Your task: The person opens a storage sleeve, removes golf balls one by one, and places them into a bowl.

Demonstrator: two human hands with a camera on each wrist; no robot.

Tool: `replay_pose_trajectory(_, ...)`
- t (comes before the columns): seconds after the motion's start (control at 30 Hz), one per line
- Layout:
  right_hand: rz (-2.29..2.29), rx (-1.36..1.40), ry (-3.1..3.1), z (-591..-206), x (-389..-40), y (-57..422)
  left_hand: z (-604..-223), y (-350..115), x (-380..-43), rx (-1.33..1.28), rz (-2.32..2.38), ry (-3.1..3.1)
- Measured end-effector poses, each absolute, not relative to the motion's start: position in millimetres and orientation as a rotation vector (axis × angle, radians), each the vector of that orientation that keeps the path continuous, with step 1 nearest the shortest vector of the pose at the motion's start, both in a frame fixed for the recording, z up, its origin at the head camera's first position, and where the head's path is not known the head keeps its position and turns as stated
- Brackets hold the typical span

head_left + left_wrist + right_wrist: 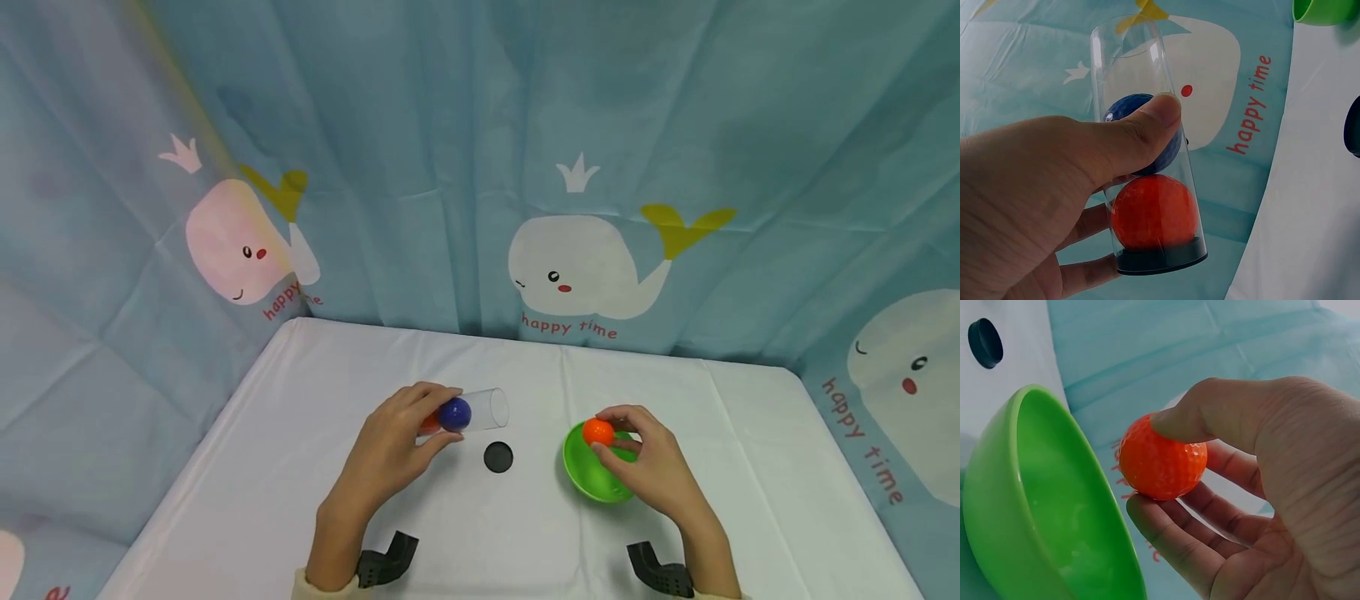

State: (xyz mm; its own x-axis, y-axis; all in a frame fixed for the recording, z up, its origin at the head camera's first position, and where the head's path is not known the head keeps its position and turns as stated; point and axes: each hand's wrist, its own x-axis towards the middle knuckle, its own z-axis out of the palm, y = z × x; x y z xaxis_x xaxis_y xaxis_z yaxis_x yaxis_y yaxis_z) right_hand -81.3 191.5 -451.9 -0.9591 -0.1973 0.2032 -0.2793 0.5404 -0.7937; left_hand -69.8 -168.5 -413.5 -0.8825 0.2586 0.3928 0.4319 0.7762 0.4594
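My left hand (401,433) grips a clear tube (1129,62) with a black base. Inside it an orange-red golf ball (1155,212) lies against the base, and a blue golf ball (454,414) rests on top of that one. In the head view the tube leans over, its mouth toward the right. An orange golf ball (1163,456) is pinched between thumb and fingers of my right hand (648,458). That hand is over the green bowl (1041,519), whose inside shows no ball in the right wrist view.
A round black cap (498,457) lies on the white tablecloth (487,533), between the hands. Behind the table hangs a blue curtain (420,167) printed with whales. Black wrist mounts (387,560) show on both forearms.
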Motion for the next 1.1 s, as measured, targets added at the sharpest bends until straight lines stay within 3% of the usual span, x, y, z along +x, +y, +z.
replay_pose_trajectory(1.1,1.256,0.431,-2.647,-449.3,-78.9,193.4,-412.5,-166.4,-68.6,-0.523,-0.799,-2.675)
